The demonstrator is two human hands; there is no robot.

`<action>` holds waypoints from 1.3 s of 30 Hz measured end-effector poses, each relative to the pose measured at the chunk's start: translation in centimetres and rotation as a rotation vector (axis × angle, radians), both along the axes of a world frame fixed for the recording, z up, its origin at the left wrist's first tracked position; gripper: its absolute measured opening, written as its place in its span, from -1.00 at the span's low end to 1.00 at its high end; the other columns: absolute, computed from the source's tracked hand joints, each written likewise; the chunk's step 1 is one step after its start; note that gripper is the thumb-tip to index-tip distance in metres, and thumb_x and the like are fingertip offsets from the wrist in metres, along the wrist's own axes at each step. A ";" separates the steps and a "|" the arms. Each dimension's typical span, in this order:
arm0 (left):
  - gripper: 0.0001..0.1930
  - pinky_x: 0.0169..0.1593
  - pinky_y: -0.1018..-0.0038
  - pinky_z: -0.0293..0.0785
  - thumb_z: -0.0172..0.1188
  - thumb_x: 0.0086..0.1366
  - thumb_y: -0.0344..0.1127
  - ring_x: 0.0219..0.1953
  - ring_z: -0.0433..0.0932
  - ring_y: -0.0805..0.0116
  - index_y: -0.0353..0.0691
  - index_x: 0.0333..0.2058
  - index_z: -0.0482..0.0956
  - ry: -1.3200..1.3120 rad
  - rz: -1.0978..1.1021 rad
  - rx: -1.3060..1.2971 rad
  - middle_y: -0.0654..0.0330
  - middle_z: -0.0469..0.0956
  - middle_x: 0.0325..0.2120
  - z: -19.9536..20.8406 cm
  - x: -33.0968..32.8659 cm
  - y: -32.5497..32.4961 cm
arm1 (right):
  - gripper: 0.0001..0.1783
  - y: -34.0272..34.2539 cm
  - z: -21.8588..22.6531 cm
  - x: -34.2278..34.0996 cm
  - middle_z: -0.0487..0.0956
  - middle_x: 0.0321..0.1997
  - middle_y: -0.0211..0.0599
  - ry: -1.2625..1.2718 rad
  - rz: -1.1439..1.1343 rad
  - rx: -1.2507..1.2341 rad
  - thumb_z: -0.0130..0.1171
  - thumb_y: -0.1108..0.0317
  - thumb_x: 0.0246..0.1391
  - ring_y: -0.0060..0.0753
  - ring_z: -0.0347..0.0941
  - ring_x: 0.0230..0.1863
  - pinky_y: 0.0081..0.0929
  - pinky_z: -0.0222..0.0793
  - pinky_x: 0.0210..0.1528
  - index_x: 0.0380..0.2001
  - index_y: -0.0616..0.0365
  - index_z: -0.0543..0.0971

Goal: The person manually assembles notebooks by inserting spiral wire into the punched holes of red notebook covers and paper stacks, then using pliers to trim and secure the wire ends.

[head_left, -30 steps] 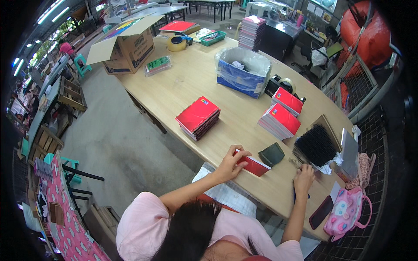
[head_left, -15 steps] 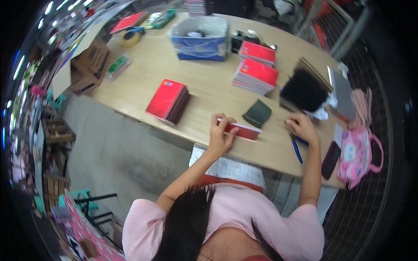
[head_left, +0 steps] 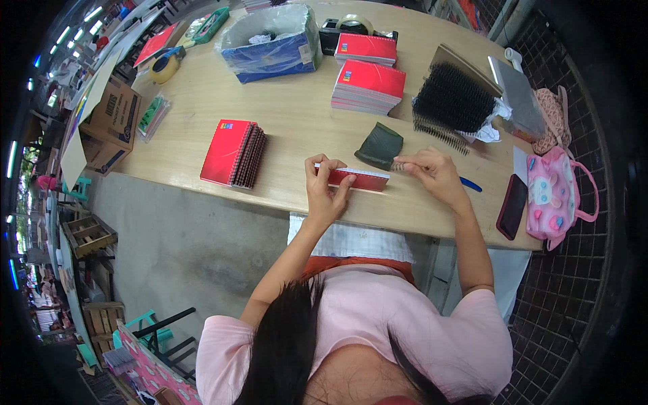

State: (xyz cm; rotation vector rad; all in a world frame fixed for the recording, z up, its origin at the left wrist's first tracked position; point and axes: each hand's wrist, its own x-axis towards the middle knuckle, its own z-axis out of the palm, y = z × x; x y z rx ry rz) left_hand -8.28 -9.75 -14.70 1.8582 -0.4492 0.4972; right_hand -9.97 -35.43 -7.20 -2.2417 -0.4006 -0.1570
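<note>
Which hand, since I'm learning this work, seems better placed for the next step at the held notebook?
Probably the right hand: it pinches what looks like a small coil near the red notebook that the left hand is busy gripping.

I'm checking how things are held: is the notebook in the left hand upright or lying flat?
Upright, on edge: the left hand pinches the notebook with its white page edges facing up and its red cover sideways.

Carton [head_left: 116, 121]: dark printed lettering | red notebooks [head_left: 225, 154]: multicoloured mark (too small to read)
</note>
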 end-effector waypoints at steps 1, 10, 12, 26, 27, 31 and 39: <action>-0.71 -0.10 0.30 0.41 0.40 0.10 -0.40 -0.13 0.39 0.11 -0.28 -0.21 0.55 0.002 -0.002 0.002 0.01 0.35 -0.22 0.0 0.0 0.0 | -0.80 0.2 -0.1 -0.1 0.60 -0.47 -0.21 -0.106 0.005 -0.059 0.28 0.38 0.08 -0.31 0.49 -0.38 -0.39 0.37 -0.33 -0.21 0.10 0.73; -0.73 -0.05 0.36 0.40 0.42 0.11 -0.40 -0.13 0.37 0.21 -0.25 -0.23 0.56 0.001 0.004 0.026 0.08 0.30 -0.18 0.1 -0.1 -0.1 | -0.80 1.1 -0.4 -0.9 0.60 -0.29 -0.18 -0.031 0.043 0.115 0.29 0.51 -0.02 -0.26 0.54 -0.30 -0.40 0.42 -0.26 -0.25 0.20 0.67; -0.73 -0.05 0.35 0.39 0.42 0.11 -0.39 -0.13 0.37 0.20 -0.24 -0.23 0.56 0.008 0.020 0.007 0.08 0.31 -0.19 0.1 -0.2 -0.3 | -0.82 1.2 -0.4 -1.1 0.60 -0.29 -0.18 -0.010 0.051 0.139 0.28 0.51 -0.01 -0.27 0.54 -0.30 -0.40 0.42 -0.26 -0.28 0.22 0.66; -0.71 -0.18 0.33 0.42 0.42 0.06 -0.39 -0.22 0.43 0.17 -0.20 -0.22 0.57 -0.030 0.031 0.008 0.04 0.33 -0.23 -0.7 -0.3 0.1 | -0.77 2.2 -0.7 -2.3 0.62 -0.24 -0.12 -0.029 -0.005 -0.156 0.21 0.37 0.11 -0.02 0.58 -0.23 -0.21 0.47 -0.20 -0.16 0.19 0.62; -0.71 -0.18 0.33 0.42 0.42 0.06 -0.39 -0.22 0.43 0.17 -0.20 -0.22 0.57 -0.054 0.073 0.002 0.04 0.33 -0.23 -0.4 -0.3 0.0 | -0.77 2.6 -0.3 -2.5 0.62 -0.24 -0.12 -0.057 0.035 -0.161 0.21 0.37 0.11 -0.02 0.58 -0.23 -0.21 0.47 -0.20 -0.16 0.19 0.62; -0.72 -0.10 0.31 0.39 0.41 0.08 -0.39 -0.15 0.40 0.08 -0.21 -0.23 0.54 -0.027 0.017 -0.053 0.02 0.31 -0.21 0.0 -0.5 0.1 | -0.83 3.7 0.0 -2.3 0.59 -0.27 -0.15 -0.045 -0.023 -0.151 0.19 0.41 0.11 0.00 0.56 -0.27 -0.19 0.44 -0.24 -0.20 0.16 0.62; -0.70 -0.08 0.26 0.43 0.41 0.07 -0.38 -0.17 0.44 0.05 -0.20 -0.22 0.53 -0.033 -0.022 -0.059 0.02 0.32 -0.20 -0.3 -0.2 0.0 | -0.77 4.2 -0.3 -2.1 0.54 -0.27 -0.16 -0.161 0.042 -0.283 0.26 0.38 0.06 -0.04 0.51 -0.18 -0.18 0.42 -0.18 -0.19 0.16 0.57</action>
